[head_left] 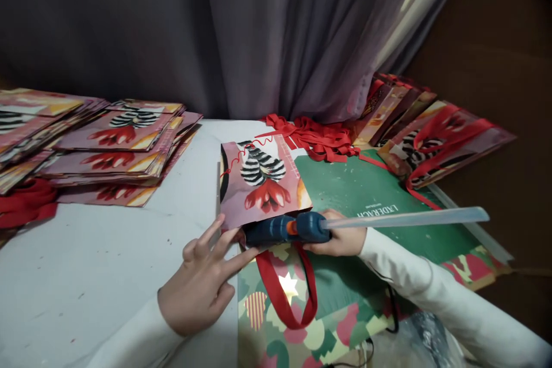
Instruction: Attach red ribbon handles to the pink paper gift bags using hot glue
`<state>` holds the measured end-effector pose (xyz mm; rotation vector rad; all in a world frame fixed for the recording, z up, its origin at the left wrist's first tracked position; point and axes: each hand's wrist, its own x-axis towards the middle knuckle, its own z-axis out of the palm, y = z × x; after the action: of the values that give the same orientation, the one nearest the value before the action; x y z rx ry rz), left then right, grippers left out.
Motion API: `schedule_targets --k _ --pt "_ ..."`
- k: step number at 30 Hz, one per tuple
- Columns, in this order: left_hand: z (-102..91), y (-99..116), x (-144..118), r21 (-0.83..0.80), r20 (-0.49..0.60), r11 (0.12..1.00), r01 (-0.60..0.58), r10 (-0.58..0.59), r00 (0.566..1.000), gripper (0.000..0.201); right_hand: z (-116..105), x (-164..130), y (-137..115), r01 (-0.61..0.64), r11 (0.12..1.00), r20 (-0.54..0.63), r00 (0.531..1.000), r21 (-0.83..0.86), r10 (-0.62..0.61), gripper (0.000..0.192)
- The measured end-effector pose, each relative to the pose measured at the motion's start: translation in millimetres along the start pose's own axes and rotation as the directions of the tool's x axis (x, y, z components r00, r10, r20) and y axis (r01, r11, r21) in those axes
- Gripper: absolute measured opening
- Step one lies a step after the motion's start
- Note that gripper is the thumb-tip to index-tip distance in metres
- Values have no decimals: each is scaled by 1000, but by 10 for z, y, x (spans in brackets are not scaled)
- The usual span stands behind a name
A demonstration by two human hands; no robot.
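Blue plastic is filling the right hand (340, 238): the fingers are wrapping around the grip of a glue gun (287, 229), and a clear glue stick (409, 218) is jutting out of its back end toward three o'clock. The gun's long axis is running nearly level from three to nine o'clock, with the nozzle pointing at the lower edge of a printed paper bag (259, 181) lying flat on the white table (107, 241). The left hand (202, 282) is resting at about seven o'clock from that bag, its fingers spread, with the fingertips (219, 222) pressing on the bag's lower left corner. So the nozzle and those fingertips are sitting just beside each other along the same edge. A red ribbon loop (287, 293) is hanging toward six o'clock over patterned paper (302, 328).
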<state>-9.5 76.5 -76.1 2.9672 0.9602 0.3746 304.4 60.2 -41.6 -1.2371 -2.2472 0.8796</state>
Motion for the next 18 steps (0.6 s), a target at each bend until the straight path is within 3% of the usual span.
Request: schedule_targets --k 7,18 --pt "-23 -3 7 50 77 999 7 -11 997 73 -49 28 -11 -32 998 61 998 -59 35 20" --pt "-33 53 16 23 67 999 45 -47 997 78 -69 -212 -41 -170 958 -65 985 -231 159 25"
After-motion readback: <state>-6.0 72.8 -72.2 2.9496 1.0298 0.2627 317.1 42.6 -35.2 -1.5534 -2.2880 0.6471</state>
